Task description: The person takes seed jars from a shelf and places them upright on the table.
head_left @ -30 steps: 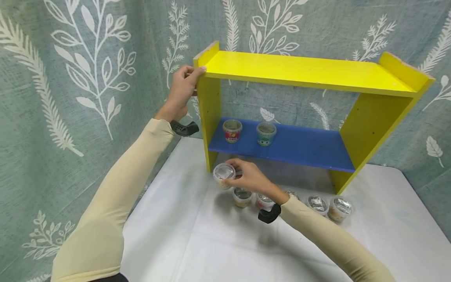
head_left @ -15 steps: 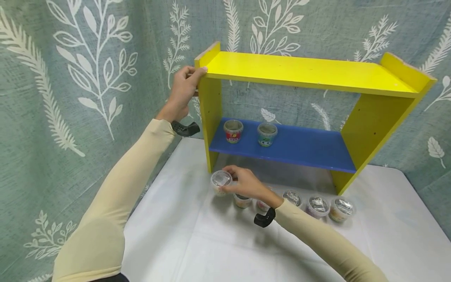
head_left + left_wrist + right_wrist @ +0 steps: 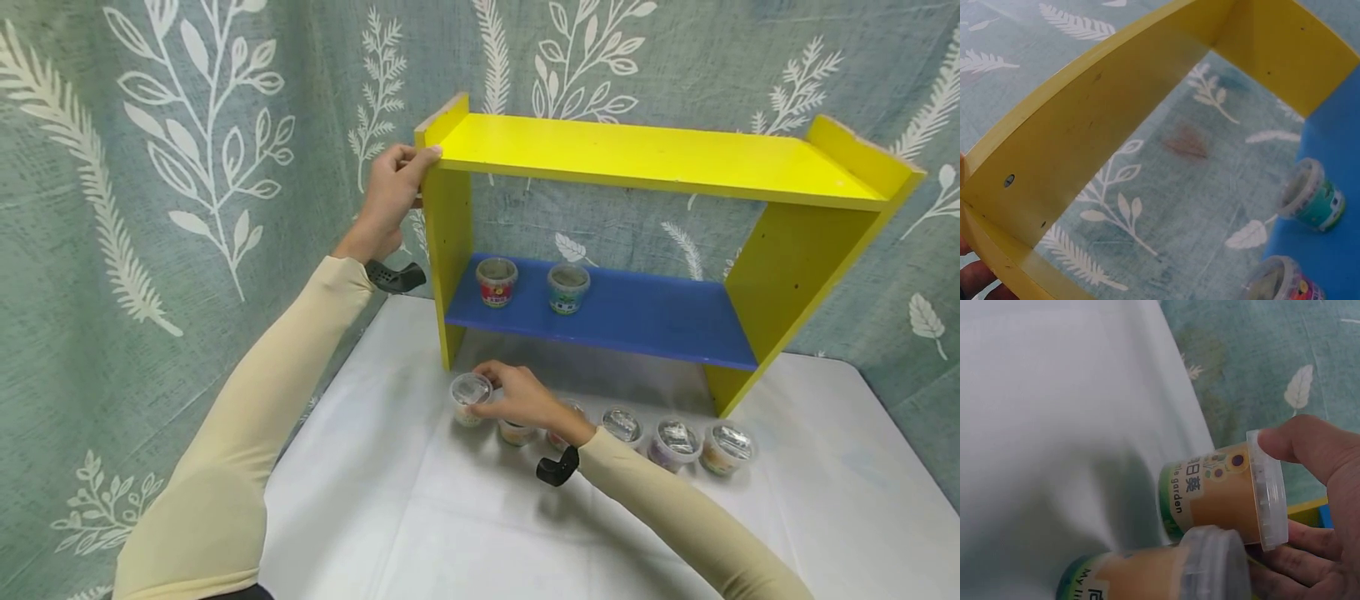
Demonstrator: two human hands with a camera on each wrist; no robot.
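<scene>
My left hand (image 3: 388,196) grips the top left corner of a yellow shelf unit (image 3: 637,158), thumb at the front edge and fingers around the side. With thumb and fingers, my right hand (image 3: 528,398) holds a clear-lidded plastic cup (image 3: 470,400) by its lid, low over the white table at the left end of a row of cups. In the right wrist view the held cup (image 3: 1216,490) has an orange label with sunflowers and the words "little garden". A similar cup (image 3: 1147,572) overlaps it in that view.
On the blue shelf board (image 3: 645,312) stand a red-label cup (image 3: 497,282) and a teal-label cup (image 3: 567,287), both seemingly lidless. Several lidded cups, such as the rightmost one (image 3: 727,447), line the white table (image 3: 465,517) before the unit. A patterned green cloth (image 3: 247,167) hangs behind.
My right hand has brought the held cup down and slightly left, beside the left end of the row. The left hand has stayed on the shelf corner.
</scene>
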